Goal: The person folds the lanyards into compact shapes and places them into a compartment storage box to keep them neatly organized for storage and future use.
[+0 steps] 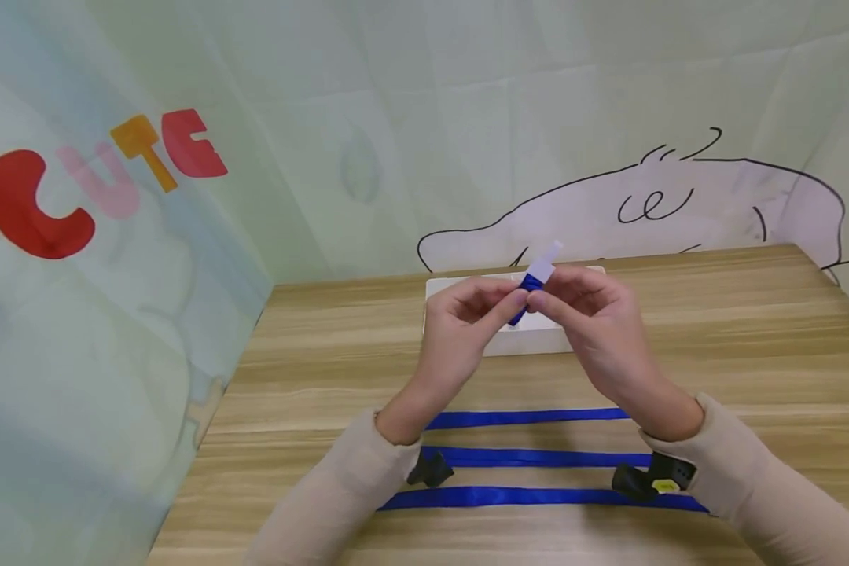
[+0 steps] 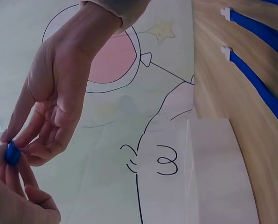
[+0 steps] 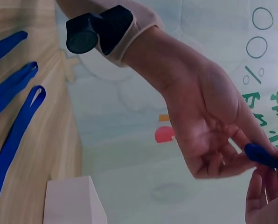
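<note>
Above a white box, both hands hold a blue lanyard (image 1: 531,284), gathered into a short bundle with a white plastic clip (image 1: 541,270) sticking out of its top. The left hand (image 1: 460,322) pinches it between thumb and fingers from one side. From the other side the right hand (image 1: 601,322) pinches it too, the two thumbs nearly meeting. In the left wrist view the bundle (image 2: 12,154) is a small blue lump at the fingertips. The right wrist view shows its blue end (image 3: 261,155) between the hands; the clip is hidden there.
Three blue lanyards (image 1: 523,497) lie flat across the wooden table (image 1: 325,377), side by side. White clips (image 2: 226,52) show at one end, loops (image 3: 38,93) at the other. The white box (image 1: 523,343) stands at the table's back edge, before a printed cloth backdrop (image 1: 368,118).
</note>
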Motion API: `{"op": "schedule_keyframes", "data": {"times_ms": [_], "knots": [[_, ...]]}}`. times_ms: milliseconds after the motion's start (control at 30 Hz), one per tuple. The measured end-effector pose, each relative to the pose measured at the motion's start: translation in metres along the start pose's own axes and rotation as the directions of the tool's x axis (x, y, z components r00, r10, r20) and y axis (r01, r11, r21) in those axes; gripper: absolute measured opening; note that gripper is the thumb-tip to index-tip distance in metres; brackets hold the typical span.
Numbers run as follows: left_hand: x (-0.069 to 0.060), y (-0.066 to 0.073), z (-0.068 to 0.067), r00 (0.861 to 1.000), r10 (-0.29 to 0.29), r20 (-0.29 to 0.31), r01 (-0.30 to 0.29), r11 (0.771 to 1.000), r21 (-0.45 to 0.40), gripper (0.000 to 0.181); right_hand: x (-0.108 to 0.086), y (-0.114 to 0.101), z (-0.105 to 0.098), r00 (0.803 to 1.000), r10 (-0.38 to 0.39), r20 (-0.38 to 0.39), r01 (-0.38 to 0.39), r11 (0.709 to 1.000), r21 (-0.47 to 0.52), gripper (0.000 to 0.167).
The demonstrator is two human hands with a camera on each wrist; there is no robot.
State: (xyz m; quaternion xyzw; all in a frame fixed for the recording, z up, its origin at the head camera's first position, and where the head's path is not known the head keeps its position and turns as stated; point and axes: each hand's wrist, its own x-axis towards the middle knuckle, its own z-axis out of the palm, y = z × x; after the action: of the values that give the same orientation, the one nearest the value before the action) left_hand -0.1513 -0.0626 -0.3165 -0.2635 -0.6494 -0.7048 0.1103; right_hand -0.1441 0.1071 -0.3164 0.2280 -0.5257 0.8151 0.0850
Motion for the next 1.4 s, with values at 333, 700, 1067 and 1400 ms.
{"op": "schedule_keyframes", "data": {"times_ms": [333, 700, 1067, 1400], "knots": [[0.002, -0.002, 0.004, 0.993, -0.108, -0.037, 0.105, 0.992, -0.073, 0.017, 0.004, 0.002, 0.004, 0.996, -0.001, -0.092, -0.007, 0.996, -0.085, 0.02], [0.006, -0.003, -0.004, 0.996, -0.079, -0.029, 0.079, 0.997, 0.003, 0.017, 0.013, 0.005, -0.001, 0.998, 0.058, -0.024, -0.062, 0.986, -0.158, 0.017], [0.01, -0.005, -0.008, 0.995, -0.098, 0.006, 0.098, 0.995, 0.017, 0.02, 0.018, 0.007, -0.004, 0.999, 0.034, -0.027, -0.04, 0.967, -0.25, 0.018], [0.015, -0.007, -0.021, 0.995, -0.098, -0.001, 0.097, 0.981, 0.171, 0.024, 0.021, 0.005, -0.015, 0.993, 0.091, -0.072, -0.107, 0.962, -0.251, 0.014]]}}
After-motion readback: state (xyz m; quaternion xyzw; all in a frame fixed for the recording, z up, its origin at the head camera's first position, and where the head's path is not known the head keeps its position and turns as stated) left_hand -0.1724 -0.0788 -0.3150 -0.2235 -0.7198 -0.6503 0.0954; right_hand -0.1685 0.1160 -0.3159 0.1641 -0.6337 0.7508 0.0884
